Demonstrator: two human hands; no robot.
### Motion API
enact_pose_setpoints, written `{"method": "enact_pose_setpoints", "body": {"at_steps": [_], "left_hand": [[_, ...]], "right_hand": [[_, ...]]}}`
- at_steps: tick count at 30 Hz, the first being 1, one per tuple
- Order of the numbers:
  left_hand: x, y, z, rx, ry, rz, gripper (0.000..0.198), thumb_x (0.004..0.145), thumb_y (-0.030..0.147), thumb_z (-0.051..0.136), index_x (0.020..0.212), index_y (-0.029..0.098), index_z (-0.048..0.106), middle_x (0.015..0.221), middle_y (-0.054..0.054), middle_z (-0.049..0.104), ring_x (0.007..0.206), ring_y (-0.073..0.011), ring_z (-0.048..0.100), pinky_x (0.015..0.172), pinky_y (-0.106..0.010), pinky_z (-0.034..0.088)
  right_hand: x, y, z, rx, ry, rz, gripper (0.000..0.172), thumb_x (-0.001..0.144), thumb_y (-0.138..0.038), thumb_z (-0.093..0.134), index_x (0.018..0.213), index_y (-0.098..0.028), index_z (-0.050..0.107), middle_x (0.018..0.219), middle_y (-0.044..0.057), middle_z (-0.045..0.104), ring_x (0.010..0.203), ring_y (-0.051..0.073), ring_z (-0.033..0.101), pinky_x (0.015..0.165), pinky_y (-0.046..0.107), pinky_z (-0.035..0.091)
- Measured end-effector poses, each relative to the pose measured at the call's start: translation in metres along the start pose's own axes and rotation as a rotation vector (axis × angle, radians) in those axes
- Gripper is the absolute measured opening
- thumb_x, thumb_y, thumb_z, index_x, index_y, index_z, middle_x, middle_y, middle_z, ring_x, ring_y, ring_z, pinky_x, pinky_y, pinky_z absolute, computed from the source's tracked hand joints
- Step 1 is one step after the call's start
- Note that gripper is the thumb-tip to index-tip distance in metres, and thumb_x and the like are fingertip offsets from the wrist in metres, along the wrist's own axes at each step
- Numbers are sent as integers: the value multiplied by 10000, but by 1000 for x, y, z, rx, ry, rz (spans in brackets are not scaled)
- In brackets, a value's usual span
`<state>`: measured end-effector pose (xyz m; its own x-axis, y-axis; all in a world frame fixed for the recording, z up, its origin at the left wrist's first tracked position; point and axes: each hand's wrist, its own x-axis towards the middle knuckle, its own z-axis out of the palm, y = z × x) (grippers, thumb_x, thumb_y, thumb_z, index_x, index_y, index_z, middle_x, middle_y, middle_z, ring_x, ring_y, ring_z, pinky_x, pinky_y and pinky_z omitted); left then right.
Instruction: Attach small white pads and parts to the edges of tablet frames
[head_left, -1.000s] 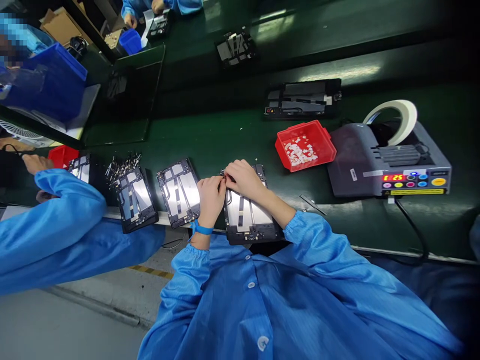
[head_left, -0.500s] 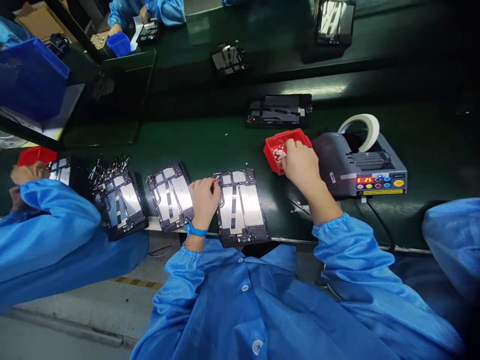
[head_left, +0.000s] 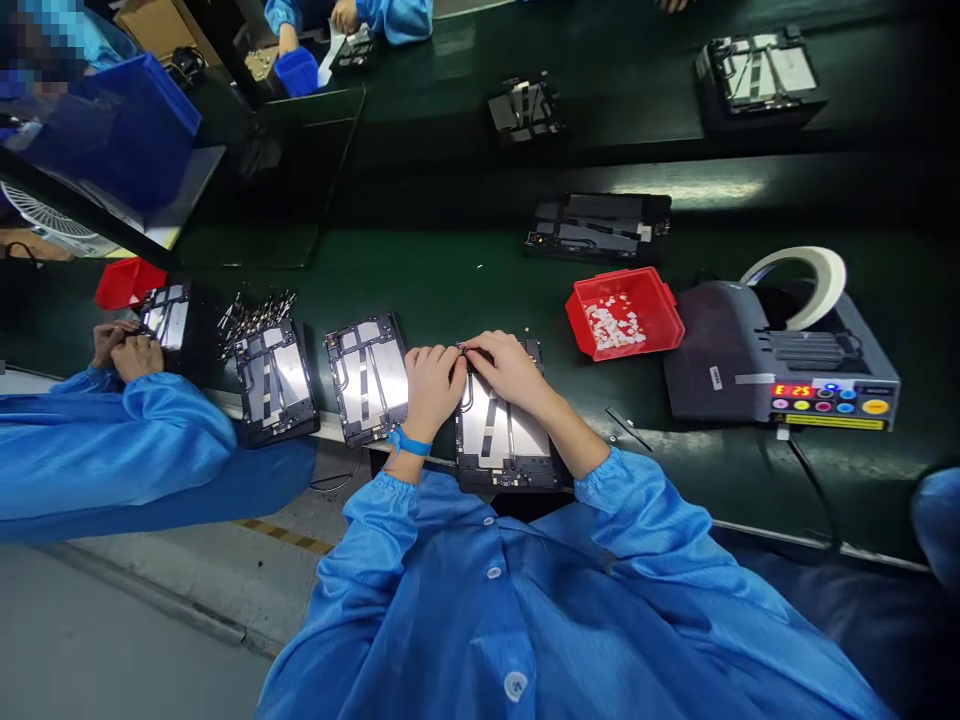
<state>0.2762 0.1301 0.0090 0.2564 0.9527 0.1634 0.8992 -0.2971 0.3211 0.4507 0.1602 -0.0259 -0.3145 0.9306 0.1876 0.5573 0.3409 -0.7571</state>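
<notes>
In front of me at the bench edge lies an opened tablet [head_left: 499, 435], its silver battery and dark circuit boards showing. My left hand [head_left: 433, 385] is at its upper left corner, fingers closed in a pinch. Fingertips of my right hand [head_left: 510, 372] meet the left ones at that corner, also pinched, with the palm over the tablet. Whatever the fingers hold is too small to make out. A red tray [head_left: 664, 320] with small white pieces [head_left: 615, 322] stands to the right. Left of my hands is another opened tablet [head_left: 367, 385].
A grey tape dispenser [head_left: 810, 355] with a tape roll stands at right. Further left are another opened tablet [head_left: 276, 385], a pile of small metallic parts [head_left: 255, 320] and a co-worker's hands [head_left: 131, 350]. A dark tablet [head_left: 600, 225] lies beyond the tray.
My right hand has left the red tray and moved left to the tablet's upper corner beside my left hand. The camera view has shifted somewhat.
</notes>
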Motion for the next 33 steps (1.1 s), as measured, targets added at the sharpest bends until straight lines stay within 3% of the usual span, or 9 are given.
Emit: {"method": "enact_pose_setpoints", "body": {"at_steps": [8, 13, 16, 22, 26, 33], "left_hand": [[5, -5, 3, -88, -70, 1, 324, 1162, 229, 398, 987, 263, 669, 981, -47, 777, 994, -259, 660, 1154, -472, 416], [4, -7, 1, -118, -79, -5, 317, 1150, 213, 406, 994, 266, 677, 996, -43, 796, 1012, -257, 682, 1167, -477, 407], [4, -7, 0, -119, -80, -8, 317, 1146, 220, 417, 953, 263, 664, 965, -38, 784, 993, -252, 680, 1162, -477, 407], [5, -6, 0, -108, -71, -50, 349, 1143, 219, 406, 858, 264, 604, 855, -28, 715, 926, -249, 666, 1134, -472, 418], [5, -6, 0, -99, -71, -34, 335, 1148, 221, 406, 882, 261, 606, 861, -21, 719, 930, -245, 674, 1126, -463, 415], [6, -3, -7, -57, -99, -6, 321, 1152, 205, 401, 904, 258, 598, 933, -22, 776, 947, -233, 675, 1140, -463, 405]], "right_hand": [[3, 10, -4, 41, -112, -36, 324, 1146, -346, 545, 1290, -271, 825, 1202, 104, 821, 1142, 313, 668, 1006, 491, 462], [9, 13, -8, 2, -133, -84, 311, 1156, -345, 556, 1236, -252, 842, 1164, 97, 817, 1116, 297, 656, 979, 463, 438], [9, 11, -11, -43, -114, -90, 296, 1153, -339, 551, 1147, -249, 833, 1106, 87, 810, 1080, 293, 656, 961, 457, 436], [-1, -3, -13, -181, 44, -93, 257, 1135, -280, 482, 1088, -233, 731, 1075, 118, 764, 1044, 316, 642, 960, 480, 451], [-4, -10, -11, -242, -10, -150, 264, 1164, -335, 468, 1061, -235, 690, 1081, 123, 752, 1057, 321, 624, 957, 464, 437], [2, -9, -9, -355, -62, -176, 300, 1181, -274, 407, 1066, -212, 677, 1067, 127, 744, 1020, 306, 597, 933, 432, 375]]}}
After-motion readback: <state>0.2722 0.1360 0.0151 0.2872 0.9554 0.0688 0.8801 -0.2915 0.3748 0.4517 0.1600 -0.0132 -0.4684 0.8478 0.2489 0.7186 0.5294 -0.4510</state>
